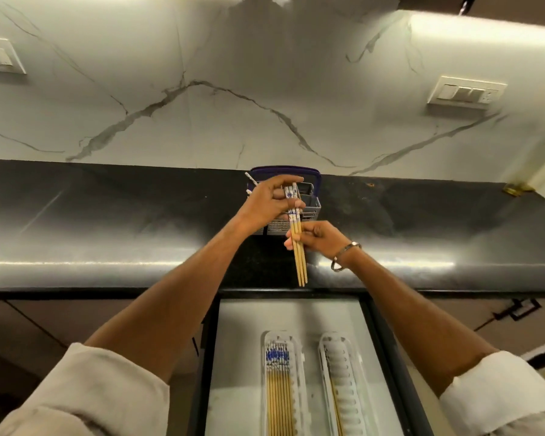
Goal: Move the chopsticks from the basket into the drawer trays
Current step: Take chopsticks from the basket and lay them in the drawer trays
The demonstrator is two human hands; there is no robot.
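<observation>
Chopsticks in hand (297, 247): three bamboo sticks with blue-and-white tops are held together above the counter, just in front of the basket, tips pointed down toward the drawer.
Left hand (269, 201): the patterned upper ends of the bundle are gripped between thumb and curled fingers.
Right hand (320, 239): the bamboo shafts are pinched lower down by the fingertips; a metal bangle (343, 256) is worn on this wrist.
Basket (309, 204): grey, with a dark blue handle, placed on the black counter (107, 215) close to the marble wall; it is partly hidden behind the left hand, and some white stick ends are seen at its left side.
Drawer (249, 341): pulled open under the counter edge, directly below the hands; bare white floor is seen around the trays.
Trays: two white ones, side by side.
Left tray (265, 366): filled with a row of chopsticks; the number cannot be counted surely.
Right tray (350, 388): mostly bare ribs, with one or two sticks along its left side.
</observation>
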